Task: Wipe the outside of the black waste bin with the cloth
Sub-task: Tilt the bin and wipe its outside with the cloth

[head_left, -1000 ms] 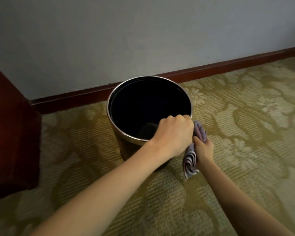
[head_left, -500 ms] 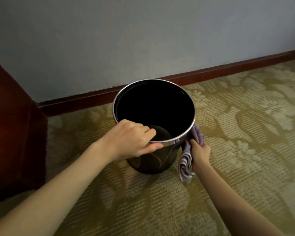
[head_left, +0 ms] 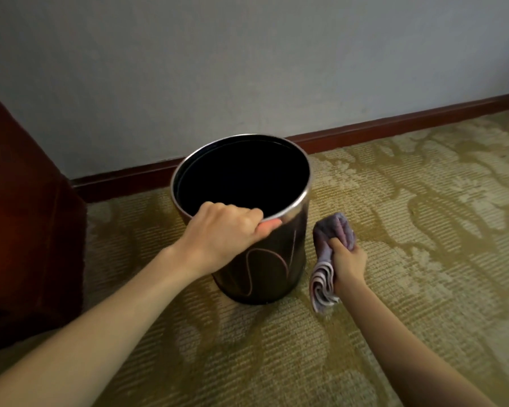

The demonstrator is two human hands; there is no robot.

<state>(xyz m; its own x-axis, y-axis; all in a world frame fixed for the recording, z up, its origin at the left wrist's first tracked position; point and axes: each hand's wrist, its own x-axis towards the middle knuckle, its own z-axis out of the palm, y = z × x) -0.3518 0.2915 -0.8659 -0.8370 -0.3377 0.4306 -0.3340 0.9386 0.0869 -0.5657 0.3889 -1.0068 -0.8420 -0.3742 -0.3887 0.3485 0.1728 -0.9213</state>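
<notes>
Probably light yet rigid, the round black metal waste bin (head_left: 262, 268) was gripped, rim (head_left: 296, 206) under the left hand (head_left: 224, 230) fingers; right hand (head_left: 348, 264) clenched soft mauve cloth (head_left: 332, 230) just beside.

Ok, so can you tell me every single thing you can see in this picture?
waste bin: one, black with a silver rim, standing on the carpet near the wall
cloth: one, purple-grey, just right of the bin
carpet: one, yellow-green patterned, covering the floor
wall: one, pale grey, behind the bin
skirting board: one, dark red-brown, along the wall's foot
wooden furniture: one, dark red-brown, far left
left hand: one, grips the bin's near rim
right hand: one, holds the cloth
</notes>
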